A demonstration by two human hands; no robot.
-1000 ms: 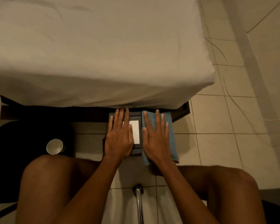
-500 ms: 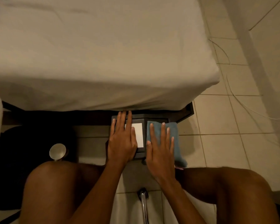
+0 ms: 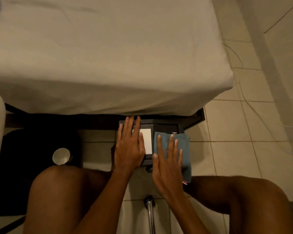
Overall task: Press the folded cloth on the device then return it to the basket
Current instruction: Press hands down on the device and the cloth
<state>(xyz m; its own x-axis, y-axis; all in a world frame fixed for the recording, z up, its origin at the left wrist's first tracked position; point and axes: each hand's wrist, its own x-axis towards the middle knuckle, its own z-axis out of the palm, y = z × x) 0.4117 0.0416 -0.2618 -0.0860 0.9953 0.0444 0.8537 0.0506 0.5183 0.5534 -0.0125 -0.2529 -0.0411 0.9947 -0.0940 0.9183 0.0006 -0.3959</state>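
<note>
Head view: bed edge (image 3: 108, 105) just beyond device (image 3: 166, 128)

The folded cloth (image 3: 182, 146) is plain teal-blue. The device (image 3: 166, 127) is black, with a white rectangle (image 3: 146, 141) on top. At 12 o'clock the bed sheet (image 3: 108, 56) is plain cream; at 3 o'clock the floor tiles (image 3: 235, 125) are beige.

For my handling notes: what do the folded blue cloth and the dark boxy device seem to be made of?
Folded blue cloth: matt, fuzzy fabric, perhaps microfibre or terry; its edge droops softly. Dark boxy device: hard, smooth casing, probably plastic; crisp straight edges.
</note>
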